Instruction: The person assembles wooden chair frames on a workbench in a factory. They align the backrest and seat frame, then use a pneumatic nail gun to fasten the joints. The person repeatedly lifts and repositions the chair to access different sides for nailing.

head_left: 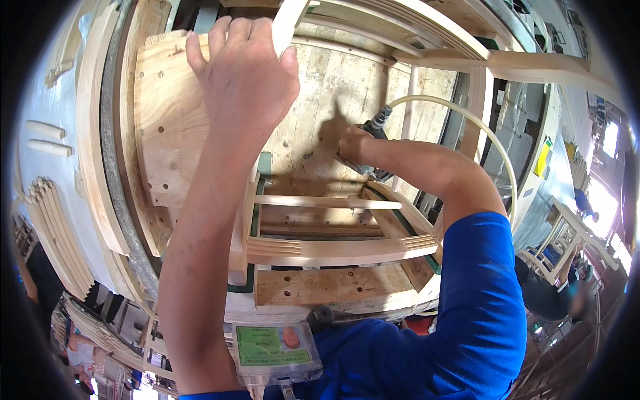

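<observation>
A pale wooden chair frame (343,248) lies across the work board (323,80), with slats and rails joined between its side pieces. At the upper left, my left hand (248,77) is closed around a light wooden post (289,27) of the frame; its thumb presses against the post's side. My right hand (357,145) grips a dark air tool (373,127) inside the frame, right of the middle. A pale yellow hose (477,120) runs from the tool and curves down past my right elbow. My hand and the frame partly hide the tool's body and tip.
Green-lined guides (251,267) border the frame. Stacked curved wooden strips (59,233) and two short rods (48,138) lie on the left-hand table. Another wooden chair frame (567,233) stands at the right, near a person (550,297). A badge (273,347) hangs at my chest.
</observation>
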{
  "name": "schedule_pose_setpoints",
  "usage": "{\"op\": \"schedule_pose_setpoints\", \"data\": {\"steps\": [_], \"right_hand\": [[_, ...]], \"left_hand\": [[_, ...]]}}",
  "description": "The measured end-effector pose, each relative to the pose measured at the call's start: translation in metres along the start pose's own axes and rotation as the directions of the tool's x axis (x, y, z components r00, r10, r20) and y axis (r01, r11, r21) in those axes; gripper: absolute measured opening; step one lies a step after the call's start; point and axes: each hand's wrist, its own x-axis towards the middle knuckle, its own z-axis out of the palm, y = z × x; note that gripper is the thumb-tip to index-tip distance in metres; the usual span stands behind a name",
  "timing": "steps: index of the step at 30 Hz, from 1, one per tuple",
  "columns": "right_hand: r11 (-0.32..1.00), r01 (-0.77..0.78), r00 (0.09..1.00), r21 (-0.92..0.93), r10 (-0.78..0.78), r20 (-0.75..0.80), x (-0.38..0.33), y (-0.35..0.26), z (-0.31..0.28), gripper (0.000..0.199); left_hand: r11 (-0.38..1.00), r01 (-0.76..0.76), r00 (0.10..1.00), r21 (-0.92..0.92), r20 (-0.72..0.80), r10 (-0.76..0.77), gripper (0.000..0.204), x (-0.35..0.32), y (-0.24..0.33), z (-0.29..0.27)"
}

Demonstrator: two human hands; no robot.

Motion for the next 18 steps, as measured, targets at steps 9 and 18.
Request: {"op": "schedule_pose_setpoints", "data": {"steps": [9, 18], "right_hand": [[0.997, -0.071, 0.992, -0.011, 0.071, 0.101, 0.037, -0.015, 0.045, 0.022], [0.995, -0.059, 0.985, -0.075, 0.070, 0.158, 0.046, -0.015, 0.050, 0.021]], "left_hand": [[0.999, 0.008, 0.999, 0.040, 0.052, -0.010, 0.042, -0.002, 0.000, 0.000], [1.000, 0.007, 1.000, -0.014, 0.003, -0.007, 0.037, 0.001, 0.001, -0.002]]}}
